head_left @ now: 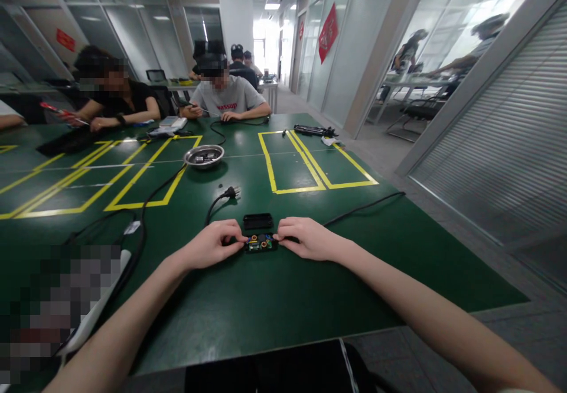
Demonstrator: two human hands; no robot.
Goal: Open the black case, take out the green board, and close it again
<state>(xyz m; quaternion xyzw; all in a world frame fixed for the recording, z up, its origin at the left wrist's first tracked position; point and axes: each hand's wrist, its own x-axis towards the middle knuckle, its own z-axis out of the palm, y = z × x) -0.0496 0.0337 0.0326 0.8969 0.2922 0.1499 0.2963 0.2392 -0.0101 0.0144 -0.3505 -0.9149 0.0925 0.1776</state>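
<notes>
An opened black power adapter (261,244) lies in front of me on the green table, its circuit board with copper-wound coils facing up. My left hand (217,242) pinches its left end between thumb and fingers. At the opposite end, my right hand (305,237) has a similar pinch; the fingertips partly cover both edges. Just behind the adapter rests the black casing cover (257,221), hollow side up and apart from both hands. A black power plug (231,192) on a cord lies beyond my left hand. Another black cable (363,208) runs off to the right from behind my right hand.
A metal bowl (204,156) holds small metal parts. Yellow tape rectangles (299,191) mark the green table (274,310). Black items (314,130) lie at the far edge. A white-edged object (97,298), mostly blurred out, is at left. Co-workers (225,94) sit opposite.
</notes>
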